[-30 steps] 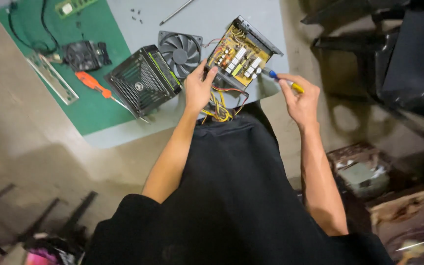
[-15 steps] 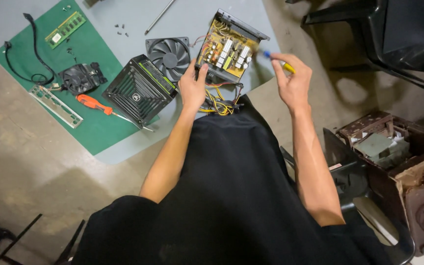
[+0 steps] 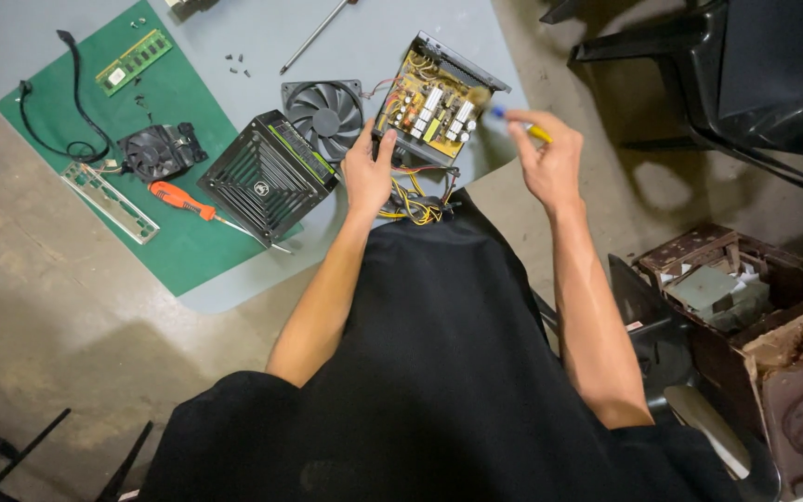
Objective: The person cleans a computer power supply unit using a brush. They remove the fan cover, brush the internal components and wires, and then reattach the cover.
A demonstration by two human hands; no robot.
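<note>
My left hand rests with fingers spread on the near edge of the opened power supply, which sits on the grey table just beside the loose fan. My right hand is closed around a small tool with a blue and yellow handle, held above the board's right corner. I judge the metal tray stiff and fairly heavy, best gripped by its rim; the board's upright parts look fragile, and the bundle of wires hanging off the table edge is floppy and would snag.
</note>
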